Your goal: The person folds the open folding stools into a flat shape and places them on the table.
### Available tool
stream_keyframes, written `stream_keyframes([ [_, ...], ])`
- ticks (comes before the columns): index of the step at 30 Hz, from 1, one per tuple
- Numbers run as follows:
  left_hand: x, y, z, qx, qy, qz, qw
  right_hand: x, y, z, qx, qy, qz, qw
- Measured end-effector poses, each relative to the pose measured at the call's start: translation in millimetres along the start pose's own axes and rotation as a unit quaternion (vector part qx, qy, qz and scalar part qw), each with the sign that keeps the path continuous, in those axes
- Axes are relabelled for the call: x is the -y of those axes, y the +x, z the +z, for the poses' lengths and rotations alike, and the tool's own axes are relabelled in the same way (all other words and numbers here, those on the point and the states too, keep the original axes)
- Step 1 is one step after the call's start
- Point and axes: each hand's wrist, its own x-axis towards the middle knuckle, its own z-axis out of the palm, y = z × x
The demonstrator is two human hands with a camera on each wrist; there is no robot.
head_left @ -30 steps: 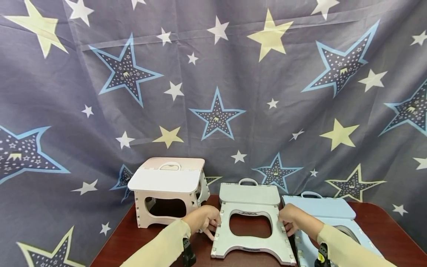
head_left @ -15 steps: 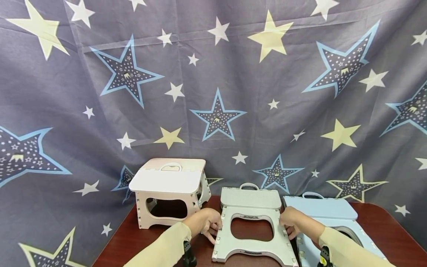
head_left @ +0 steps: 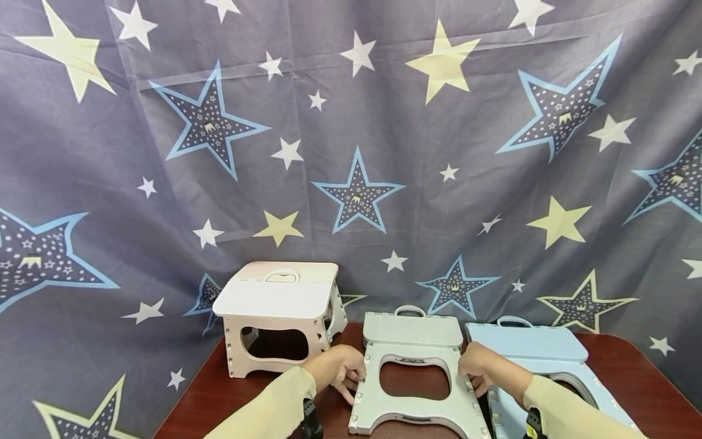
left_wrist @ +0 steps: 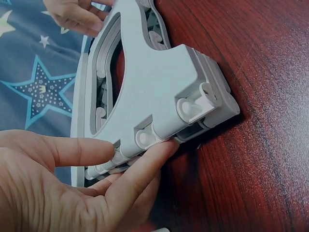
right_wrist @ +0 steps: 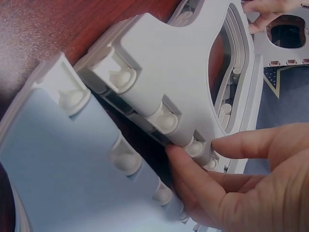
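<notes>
A pale grey-green folding step stool (head_left: 414, 405), folded, lies in front of me with its handle (head_left: 410, 309) at the far end. My left hand (head_left: 347, 369) pinches its left edge. In the left wrist view the thumb of that left hand (left_wrist: 91, 183) is on the upper face by the hinge knobs, with fingers beneath. On the opposite edge my right hand (head_left: 476, 364) pinches the stool the same way. The right wrist view shows the right hand (right_wrist: 251, 181) with a fingertip in the narrow gap beside the blue stool (right_wrist: 72, 159).
A pink folding stool (head_left: 274, 299) stands unfolded at the left back. The folded blue stool (head_left: 526, 342) lies close along the grey-green one's right side. All are on a dark red wooden table (head_left: 192, 405), with a star-patterned curtain (head_left: 406, 231) behind.
The far end of the grey-green stool has lowered a little, handle and all. Both hands keep their hold on its sides. The other two stools stay put.
</notes>
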Motion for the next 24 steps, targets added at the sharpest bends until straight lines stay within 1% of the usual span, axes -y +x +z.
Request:
stream_keyframes([
  [10,3.6,-1.0,2.2,0.000,0.021,-0.001,0.9998,0.4,-1.1,2.9,-0.002,-0.002,0.000,1.0000],
  [14,3.9,-1.3,2.8,-0.005,0.024,0.008,0.9997,0.1,-1.8,3.5,-0.006,-0.001,0.000,1.0000],
  [24,3.8,-2.4,2.2,-0.009,0.036,0.013,0.9992,2.1,-3.1,4.5,-0.005,-0.001,-0.002,1.0000],
])
